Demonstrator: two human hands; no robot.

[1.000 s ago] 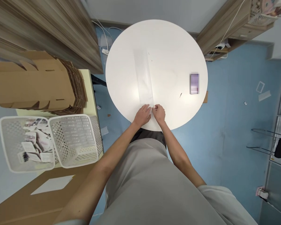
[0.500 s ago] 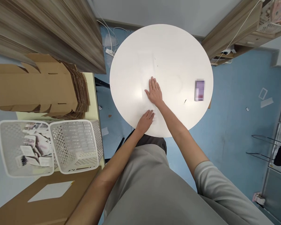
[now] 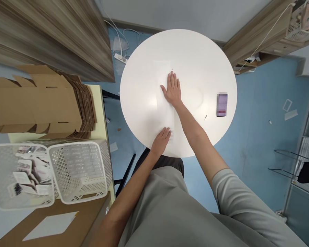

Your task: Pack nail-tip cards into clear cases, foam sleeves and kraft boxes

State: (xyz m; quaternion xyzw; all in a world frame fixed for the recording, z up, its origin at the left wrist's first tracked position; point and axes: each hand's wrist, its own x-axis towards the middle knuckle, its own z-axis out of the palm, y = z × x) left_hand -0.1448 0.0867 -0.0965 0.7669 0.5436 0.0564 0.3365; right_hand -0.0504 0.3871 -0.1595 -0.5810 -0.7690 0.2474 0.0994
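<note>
A long, thin, nearly clear strip of film (image 3: 162, 103) lies flat on the round white table (image 3: 195, 58), running from the near edge toward the far side. My left hand (image 3: 161, 139) presses flat on the strip's near end by the table edge, fingers stretched out. My right hand (image 3: 172, 90) lies flat with fingers spread further up the same strip, near its far end. Neither hand grips anything.
A phone (image 3: 221, 104) lies on the table's right side, with a small dark speck (image 3: 205, 117) near it. To the left stand a stack of flattened cardboard boxes (image 3: 41, 99) and two white perforated baskets (image 3: 77, 171). Cables and a power strip (image 3: 119, 57) lie on the blue floor.
My right hand has slid from the strip's near end, beside my left hand, up along it toward the far end with fingers flat. My left hand stayed pressing the near end.
</note>
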